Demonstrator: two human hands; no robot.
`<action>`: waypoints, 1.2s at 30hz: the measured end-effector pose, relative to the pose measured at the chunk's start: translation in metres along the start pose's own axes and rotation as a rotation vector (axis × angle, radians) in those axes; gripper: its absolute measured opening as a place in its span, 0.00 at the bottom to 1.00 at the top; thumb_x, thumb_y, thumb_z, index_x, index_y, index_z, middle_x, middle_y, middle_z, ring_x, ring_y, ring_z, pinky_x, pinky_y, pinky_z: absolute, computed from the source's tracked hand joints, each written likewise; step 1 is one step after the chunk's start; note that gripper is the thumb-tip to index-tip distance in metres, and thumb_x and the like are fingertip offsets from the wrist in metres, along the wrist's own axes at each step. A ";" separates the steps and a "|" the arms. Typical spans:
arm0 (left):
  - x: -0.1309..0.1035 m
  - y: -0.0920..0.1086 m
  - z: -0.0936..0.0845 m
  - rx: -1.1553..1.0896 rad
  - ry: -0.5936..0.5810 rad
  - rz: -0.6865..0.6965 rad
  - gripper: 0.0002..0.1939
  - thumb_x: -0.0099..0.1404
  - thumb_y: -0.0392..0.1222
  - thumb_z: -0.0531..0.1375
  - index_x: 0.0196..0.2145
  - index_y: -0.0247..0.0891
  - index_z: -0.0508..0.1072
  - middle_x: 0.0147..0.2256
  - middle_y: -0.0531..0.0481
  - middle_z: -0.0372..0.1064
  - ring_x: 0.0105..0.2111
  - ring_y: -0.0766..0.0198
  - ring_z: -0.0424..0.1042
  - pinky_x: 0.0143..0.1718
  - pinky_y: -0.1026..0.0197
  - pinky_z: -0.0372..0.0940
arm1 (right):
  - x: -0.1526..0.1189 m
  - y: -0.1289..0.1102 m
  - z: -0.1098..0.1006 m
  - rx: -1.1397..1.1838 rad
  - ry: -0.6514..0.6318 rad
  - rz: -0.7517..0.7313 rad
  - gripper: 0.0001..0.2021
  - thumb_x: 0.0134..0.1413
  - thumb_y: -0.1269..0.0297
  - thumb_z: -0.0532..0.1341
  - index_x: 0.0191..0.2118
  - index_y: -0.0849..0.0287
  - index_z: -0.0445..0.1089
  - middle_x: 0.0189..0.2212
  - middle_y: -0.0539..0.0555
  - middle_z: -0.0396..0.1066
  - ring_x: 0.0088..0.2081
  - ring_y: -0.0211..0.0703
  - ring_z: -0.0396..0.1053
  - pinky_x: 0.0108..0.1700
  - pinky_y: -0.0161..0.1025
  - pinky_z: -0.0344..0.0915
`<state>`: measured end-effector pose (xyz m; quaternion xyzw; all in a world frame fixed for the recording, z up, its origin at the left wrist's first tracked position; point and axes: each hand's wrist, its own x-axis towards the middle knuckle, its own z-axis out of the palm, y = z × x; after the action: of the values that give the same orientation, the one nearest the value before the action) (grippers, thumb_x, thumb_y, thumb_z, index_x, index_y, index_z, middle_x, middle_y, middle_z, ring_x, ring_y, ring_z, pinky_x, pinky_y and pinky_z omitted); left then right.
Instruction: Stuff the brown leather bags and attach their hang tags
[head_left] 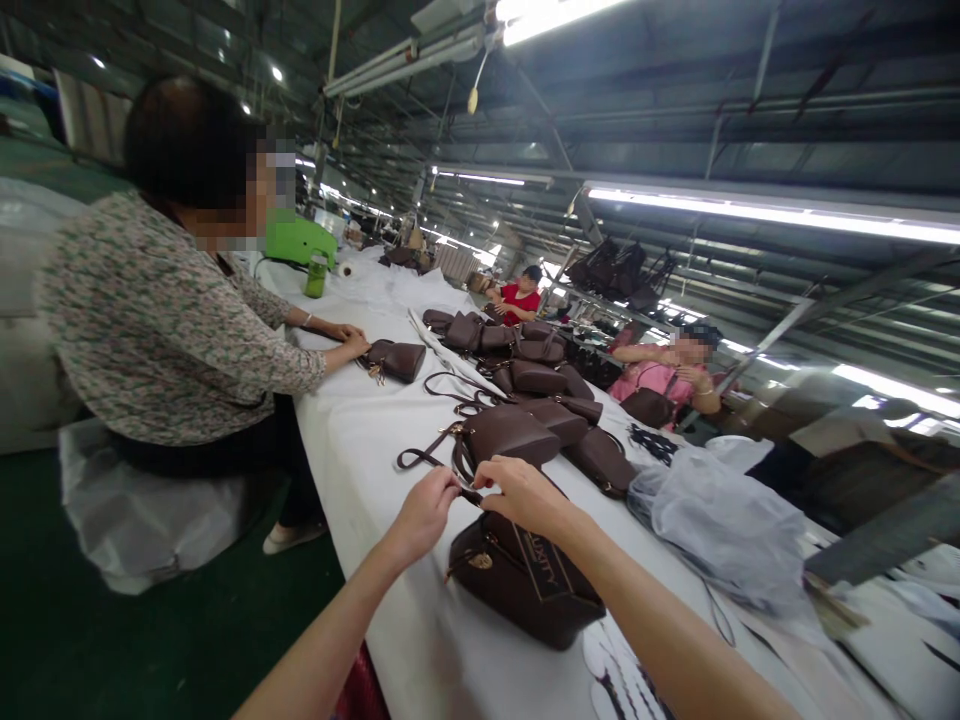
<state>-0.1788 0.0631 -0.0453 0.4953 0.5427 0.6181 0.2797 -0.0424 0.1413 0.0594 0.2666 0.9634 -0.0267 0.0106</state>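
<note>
In front of me a dark brown handbag lies on the white-covered table. A gold emblem and a dark tag with gold lettering show on it. My left hand pinches the bag's thin brown strap above the bag. Close beside it, my right hand has its fingers curled at the same strap, with the thumb side toward the left hand. The exact grip of the right fingertips is partly hidden. Just beyond my hands lies another brown handbag with its strap looped toward me.
Several brown handbags are heaped along the table. Clear plastic wrapping lies at right, with white tags near my right forearm. A co-worker sits at left, hands on a bag. A green bottle stands farther back.
</note>
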 end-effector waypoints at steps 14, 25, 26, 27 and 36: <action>0.005 -0.007 0.009 -0.434 -0.053 -0.202 0.08 0.59 0.45 0.57 0.28 0.37 0.66 0.26 0.51 0.69 0.28 0.65 0.70 0.34 0.60 0.66 | 0.014 -0.001 0.012 -0.030 -0.008 -0.101 0.11 0.56 0.74 0.57 0.28 0.62 0.76 0.29 0.54 0.73 0.32 0.38 0.67 0.32 0.32 0.54; -0.002 -0.009 0.024 -0.623 0.086 -0.219 0.09 0.49 0.39 0.66 0.27 0.34 0.71 0.24 0.53 0.70 0.27 0.68 0.69 0.34 0.63 0.65 | 0.014 -0.005 0.006 -0.078 -0.044 -0.067 0.12 0.57 0.73 0.56 0.28 0.62 0.77 0.28 0.54 0.74 0.31 0.38 0.68 0.31 0.32 0.53; -0.002 -0.010 0.026 -0.623 0.098 -0.221 0.09 0.49 0.40 0.66 0.27 0.34 0.71 0.24 0.53 0.70 0.27 0.68 0.69 0.34 0.63 0.65 | 0.014 -0.005 0.006 -0.084 -0.044 -0.064 0.12 0.57 0.73 0.56 0.29 0.62 0.77 0.29 0.55 0.75 0.31 0.38 0.69 0.31 0.32 0.54; -0.001 -0.010 0.027 -0.624 0.107 -0.221 0.09 0.50 0.40 0.65 0.27 0.34 0.71 0.24 0.53 0.70 0.26 0.68 0.69 0.34 0.63 0.65 | 0.014 -0.005 0.006 -0.091 -0.046 -0.062 0.12 0.57 0.73 0.56 0.30 0.62 0.77 0.29 0.55 0.75 0.32 0.39 0.69 0.32 0.33 0.54; 0.000 -0.014 0.029 -0.631 0.120 -0.229 0.08 0.49 0.39 0.65 0.25 0.34 0.70 0.23 0.53 0.69 0.24 0.68 0.69 0.32 0.63 0.67 | 0.013 -0.007 0.005 -0.131 -0.058 -0.069 0.12 0.56 0.73 0.57 0.29 0.63 0.78 0.30 0.57 0.76 0.33 0.40 0.70 0.34 0.33 0.56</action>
<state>-0.1550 0.0776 -0.0611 0.2830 0.3924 0.7481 0.4542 -0.0573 0.1415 0.0547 0.2309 0.9710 0.0283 0.0547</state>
